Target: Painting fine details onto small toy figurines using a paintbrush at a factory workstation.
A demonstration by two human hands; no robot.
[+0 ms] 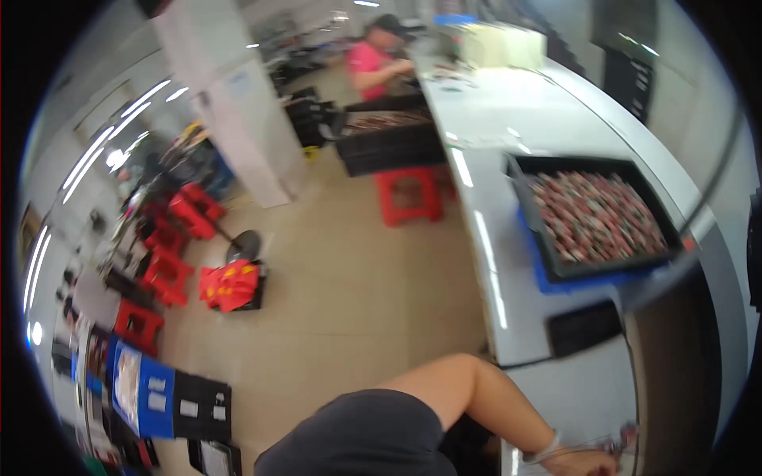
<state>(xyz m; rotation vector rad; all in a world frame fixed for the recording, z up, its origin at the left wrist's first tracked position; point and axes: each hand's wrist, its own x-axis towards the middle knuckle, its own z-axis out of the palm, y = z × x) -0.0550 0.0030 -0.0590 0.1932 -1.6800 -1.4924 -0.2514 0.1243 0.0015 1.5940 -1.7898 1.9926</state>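
My left arm bends at the elbow from a dark sleeve, and my left hand [586, 462] rests low over the white worktop [520, 111] at the lower right. A pale band circles its wrist. The fingers are blurred near the picture's edge, so their grip cannot be told. Close beside them lies a small reddish and grey part [627, 436]. Farther along the worktop stands a black tray [607, 268] heaped with small red, grey and whitish pieces [595, 214]. Under it shows a blue tray [544, 274]. My right hand is out of view.
A flat black object [586, 328] lies nearer than the tray. Beyond, a person in a pink shirt [367, 59] works by a black crate [389, 151] above a red stool [409, 198]. Left are a pillar [238, 103], red cloth-like items [230, 284] and a blue bin [147, 389].
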